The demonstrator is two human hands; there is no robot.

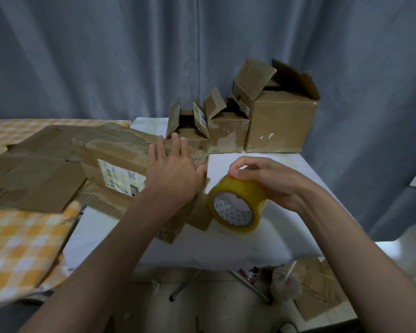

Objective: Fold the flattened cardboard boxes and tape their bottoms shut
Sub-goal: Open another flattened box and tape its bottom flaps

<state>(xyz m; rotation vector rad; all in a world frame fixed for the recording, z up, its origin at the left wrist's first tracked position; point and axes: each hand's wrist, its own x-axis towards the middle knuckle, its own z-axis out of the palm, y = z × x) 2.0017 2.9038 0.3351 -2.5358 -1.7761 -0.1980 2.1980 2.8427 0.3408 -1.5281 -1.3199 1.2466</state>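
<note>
Right hand (269, 181) pinches the tape roll (237, 204); left hand (175, 169), spread at 11 o'clock, pins the box (120, 164). Ease off and the flaps might spring open.

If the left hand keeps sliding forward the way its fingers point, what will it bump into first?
Probably the small open cardboard box standing just beyond the fingertips of the left hand, which presses flat on the labelled cardboard box. Depth is hard to judge from this single view.

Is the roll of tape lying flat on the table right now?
No, the right hand grips the yellow tape roll and holds it up on edge above the white table, beside the box under the left hand.
</note>
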